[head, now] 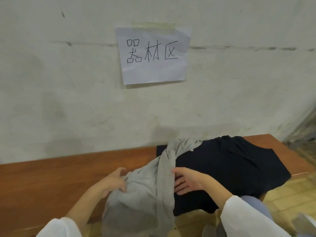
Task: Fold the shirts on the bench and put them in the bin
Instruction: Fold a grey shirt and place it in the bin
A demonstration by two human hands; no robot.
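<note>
Wooden bench against a pale wall holds 2 shirts: dark shirt spread flat, grey shirt bunched over the front edge. Left hand clutches the grey cloth with curled fingers; right hand pinches a fold, thumb over, fingers under

White sleeves, and seemingly pale-blue trousers.

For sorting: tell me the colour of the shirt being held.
Plain light grey shirt; the head view shows it best.
</note>
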